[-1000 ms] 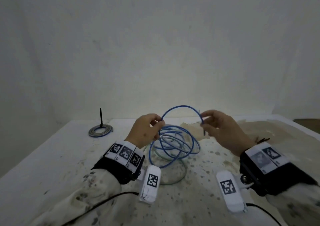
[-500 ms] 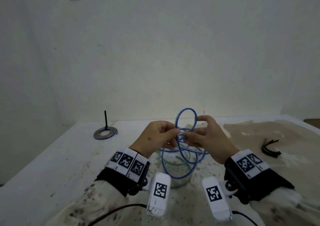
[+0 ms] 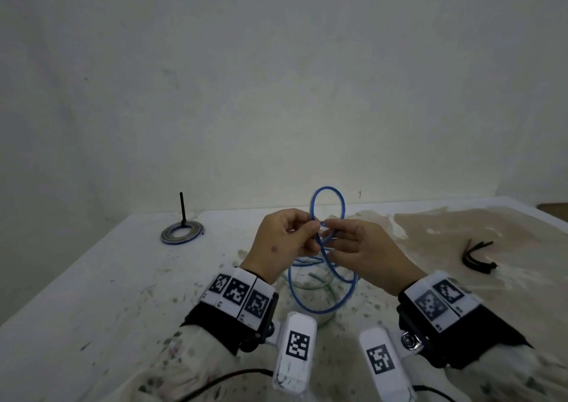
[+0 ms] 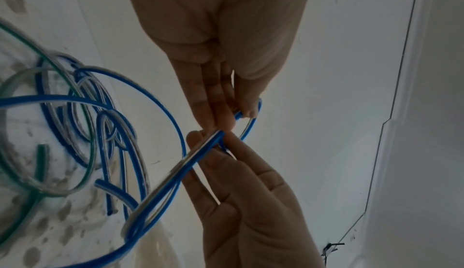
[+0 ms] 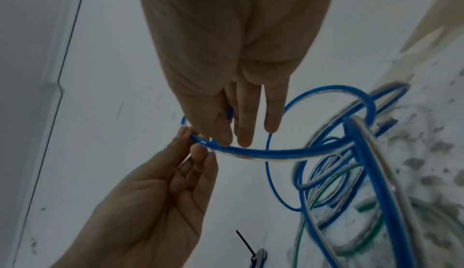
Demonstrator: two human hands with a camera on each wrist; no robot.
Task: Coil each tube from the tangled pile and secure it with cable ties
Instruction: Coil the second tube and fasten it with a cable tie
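I hold a blue tube point(image 3: 328, 188) above the table, and it arcs in a narrow upright loop over both hands. My left hand point(image 3: 309, 228) pinches it where the loop crosses, thumb against fingertips point(image 4: 226, 122). My right hand point(image 3: 331, 228) pinches the same crossing from the other side, with its fingers point(image 5: 242, 135) on the tube point(image 5: 253, 151). More blue turns hang below the hands to the tangled pile point(image 3: 310, 284), which also has green point(image 4: 40, 165) and clear tube in it. Several black cable ties point(image 3: 476, 255) lie to the right.
A finished coil point(image 3: 182, 233) lies at the back left of the white, paint-spotted table point(image 3: 101, 294), with a black tie standing up from it. A stained beige patch covers the table's right part point(image 3: 461, 235). A wall rises right behind.
My hands, apart a second ago with a wide arc between them, have come together. The blue loop has narrowed and now crosses at my fingertips.
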